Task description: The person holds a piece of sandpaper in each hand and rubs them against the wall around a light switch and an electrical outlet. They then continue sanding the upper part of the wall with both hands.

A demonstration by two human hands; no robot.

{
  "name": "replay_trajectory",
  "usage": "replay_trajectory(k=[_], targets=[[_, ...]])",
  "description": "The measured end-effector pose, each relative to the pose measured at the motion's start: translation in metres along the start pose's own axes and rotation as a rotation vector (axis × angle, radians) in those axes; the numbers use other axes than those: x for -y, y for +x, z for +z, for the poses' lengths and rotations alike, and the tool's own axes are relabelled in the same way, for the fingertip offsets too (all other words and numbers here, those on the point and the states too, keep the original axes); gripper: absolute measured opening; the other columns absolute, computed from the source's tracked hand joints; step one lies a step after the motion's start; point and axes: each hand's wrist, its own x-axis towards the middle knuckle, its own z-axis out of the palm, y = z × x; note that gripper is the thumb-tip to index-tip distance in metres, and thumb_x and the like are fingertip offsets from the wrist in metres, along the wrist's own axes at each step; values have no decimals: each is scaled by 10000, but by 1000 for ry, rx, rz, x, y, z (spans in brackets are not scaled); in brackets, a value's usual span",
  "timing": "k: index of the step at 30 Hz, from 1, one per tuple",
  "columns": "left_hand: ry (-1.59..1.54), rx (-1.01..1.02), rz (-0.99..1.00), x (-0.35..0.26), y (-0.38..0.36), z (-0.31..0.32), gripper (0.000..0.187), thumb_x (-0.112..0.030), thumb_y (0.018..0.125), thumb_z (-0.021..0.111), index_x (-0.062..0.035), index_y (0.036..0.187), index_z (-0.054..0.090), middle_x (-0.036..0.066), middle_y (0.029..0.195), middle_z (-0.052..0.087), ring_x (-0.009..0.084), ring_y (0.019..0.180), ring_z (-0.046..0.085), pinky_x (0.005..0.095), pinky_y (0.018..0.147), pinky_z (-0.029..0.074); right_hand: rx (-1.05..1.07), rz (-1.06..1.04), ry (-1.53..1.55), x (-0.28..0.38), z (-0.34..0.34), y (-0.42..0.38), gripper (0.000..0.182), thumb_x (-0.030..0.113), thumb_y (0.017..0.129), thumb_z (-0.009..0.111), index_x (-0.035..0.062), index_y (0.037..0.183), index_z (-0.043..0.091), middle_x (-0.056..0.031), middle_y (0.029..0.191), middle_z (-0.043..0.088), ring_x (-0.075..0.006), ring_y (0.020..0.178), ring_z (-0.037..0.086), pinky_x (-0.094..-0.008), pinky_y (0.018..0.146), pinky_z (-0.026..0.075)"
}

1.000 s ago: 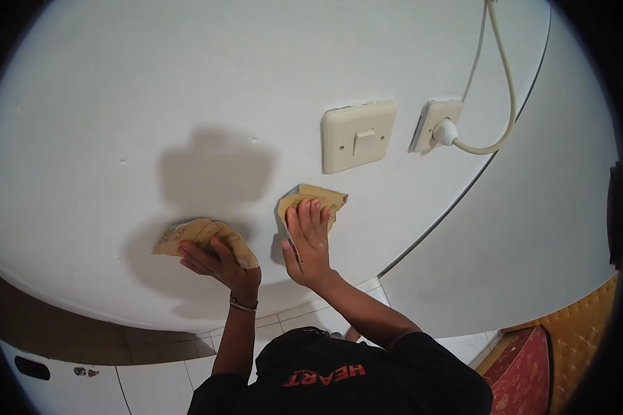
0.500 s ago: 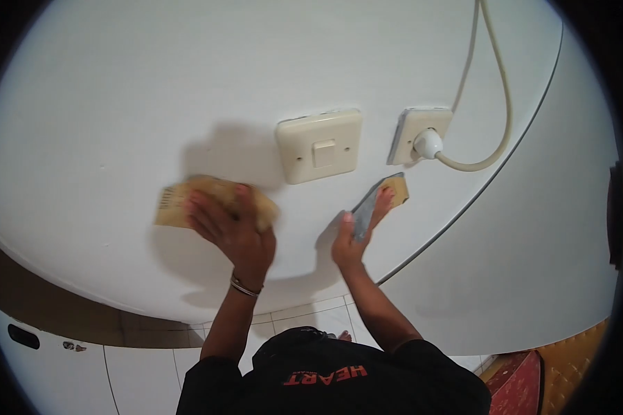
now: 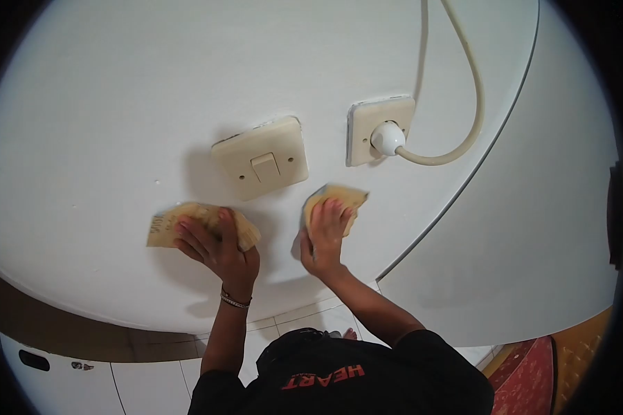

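My left hand presses a folded sheet of sandpaper against the white wall, fingers bent over its tan, printed backing. To the right, my right hand holds another piece of sandpaper, tan side toward me, with a little grey showing along its edge. This piece lies against or very close to the wall, below the socket. A cream light switch sits above and between both hands. Most of the grey faces of the two pieces are hidden.
A white plug is in the wall socket, its cable looping up and right. A dark seam runs beside the wall's right part. White floor tiles and a red patterned item show below.
My right hand has turned its sandpaper from edge-on, grey face showing, to flat with the tan back toward me. The left sheet stays at the wall. The view has shifted, moving switch and socket left.
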Motion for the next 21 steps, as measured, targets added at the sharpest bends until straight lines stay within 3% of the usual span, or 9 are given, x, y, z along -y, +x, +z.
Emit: replay_trajectory(k=[1, 3, 9, 11, 14, 17, 21], targets=[[45, 61, 84, 2, -5, 0, 524, -133, 785, 425, -96, 1307, 456, 290, 1460, 72, 477, 1348, 24, 600, 1035, -20, -2, 4, -2, -5, 3, -16, 582, 108, 791, 529, -68, 1317, 352, -255, 1431, 229, -394, 1366, 109, -553, 1068, 4], [32, 80, 60, 6, 0, -4, 522, -136, 790, 424, -92, 1309, 450, 288, 1460, 79, 473, 1350, 25, 599, 1036, -19, 77, -52, -15, -14, 4, -38, 561, 119, 790, 543, -60, 1298, 386, -238, 1424, 258, -379, 1366, 132, -544, 1071, 13], [2, -55, -26, 1, 51, -16, 516, -137, 810, 396, -96, 1322, 437, 292, 1457, 90, 467, 1351, 36, 597, 1037, -5, -57, 42, 1, 15, -23, 43, 541, 129, 793, 547, -58, 1283, 411, -245, 1405, 293, -378, 1350, 187, -561, 1063, 41], [-1, -13, -100, -4, 43, -14, 529, -136, 800, 394, -98, 1327, 433, 296, 1458, 76, 473, 1349, 21, 600, 1033, -14, -23, 28, 41, 17, -22, 40, 541, 124, 790, 548, -54, 1282, 412, -247, 1398, 303, -383, 1340, 213, -564, 1062, 62], [-23, 75, -40, 2, -13, -2, 529, -148, 801, 403, -98, 1327, 433, 297, 1459, 70, 476, 1348, 2, 602, 1029, -34, 67, 45, -4, 6, -5, -23, 534, 131, 799, 552, -46, 1284, 417, -246, 1394, 310, -378, 1337, 225, -568, 1061, 72], [-47, 114, -40, 8, -30, -3, 538, -141, 789, 405, -91, 1323, 438, 296, 1460, 64, 480, 1346, -16, 605, 1023, -54, 81, 71, -6, 5, -9, -23, 533, 152, 814, 556, -48, 1287, 413, -251, 1397, 304, -380, 1340, 214, -571, 1060, 61], [-133, 91, -59, -6, 18, -17, 537, -129, 786, 399, -87, 1319, 444, 295, 1461, 59, 466, 1352, -16, 593, 1029, -60, -35, 74, 4, 27, -26, 47, 525, 135, 819, 535, -66, 1286, 405, -258, 1396, 302, -396, 1343, 194, -562, 1061, 58]])
